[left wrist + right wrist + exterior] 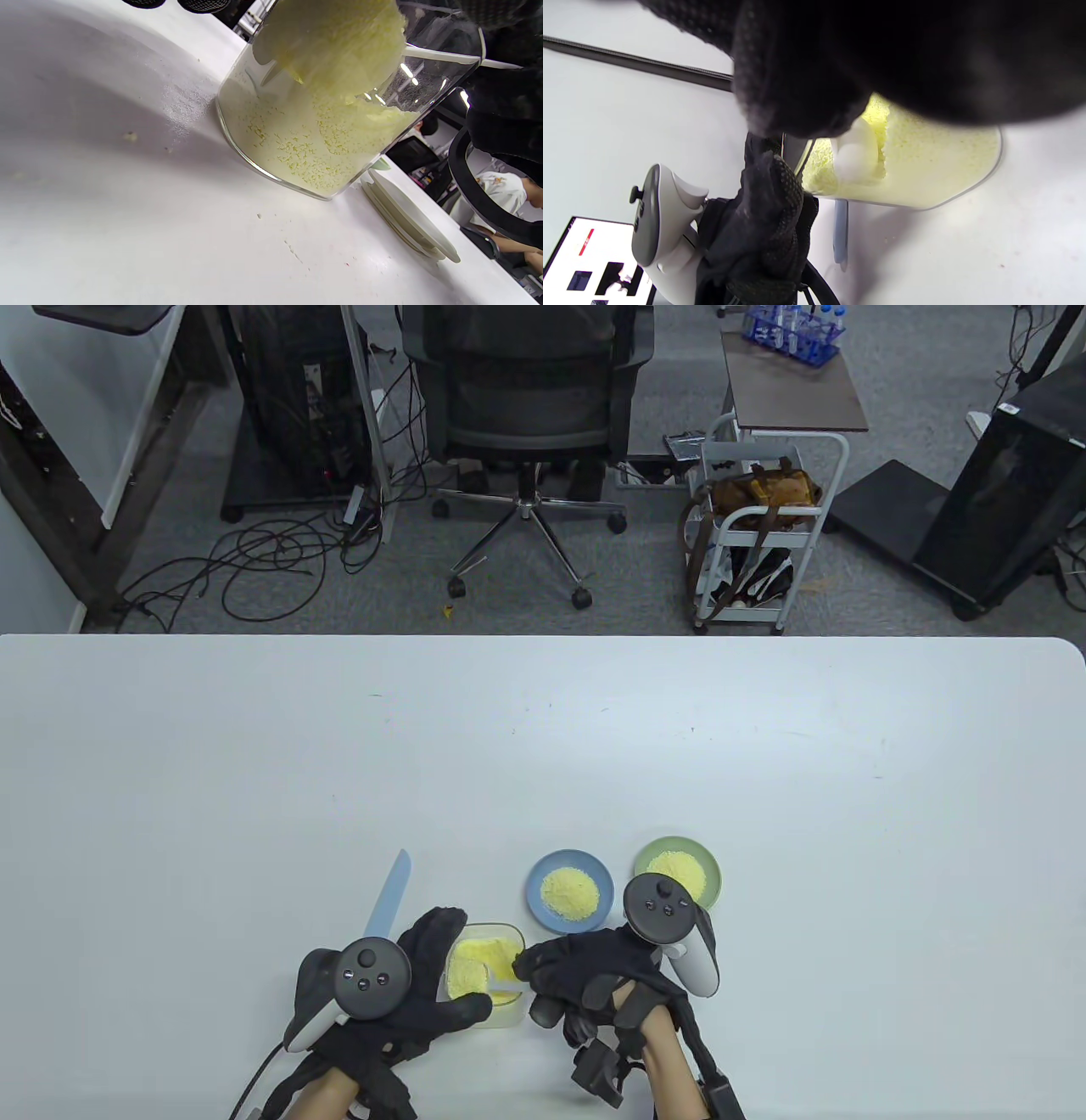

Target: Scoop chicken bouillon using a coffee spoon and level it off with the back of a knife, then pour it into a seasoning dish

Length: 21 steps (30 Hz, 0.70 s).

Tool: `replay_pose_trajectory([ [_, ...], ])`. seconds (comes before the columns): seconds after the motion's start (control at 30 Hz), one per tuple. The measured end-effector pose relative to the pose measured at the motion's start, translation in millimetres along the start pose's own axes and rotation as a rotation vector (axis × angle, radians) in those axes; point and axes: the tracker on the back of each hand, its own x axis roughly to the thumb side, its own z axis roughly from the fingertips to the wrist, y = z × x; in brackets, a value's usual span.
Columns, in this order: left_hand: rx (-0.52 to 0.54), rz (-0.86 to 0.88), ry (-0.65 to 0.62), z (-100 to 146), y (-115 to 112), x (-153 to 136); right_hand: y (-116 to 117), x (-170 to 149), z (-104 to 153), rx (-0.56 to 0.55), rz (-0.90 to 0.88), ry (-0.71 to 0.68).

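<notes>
Left hand (424, 984) is curling round the clear tub (485, 976) of yellow bouillon near the table's (543, 746) front edge, while right hand (594, 976) is pinching the white spoon (506, 984), dipping it into the powder; blue dish (570, 891) and green dish (678, 872) are sitting just beyond, with the pale blue knife (390, 899) lying left.

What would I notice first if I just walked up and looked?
Two black-gloved hands meet over a clear tub of yellow powder at the table's near edge: the left hand holds the tub, and the right hand holds a white spoon in the powder. Just beyond them, a blue dish and a green dish each hold a little yellow heap, and a pale blue knife lies left of the tub.
</notes>
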Motion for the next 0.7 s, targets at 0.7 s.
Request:
replay_pose_trajectory([
  [0.7, 0.091, 0.118, -0.043, 10, 21, -3, -23, -2, 27, -0.088, -0.137, -0.133],
])
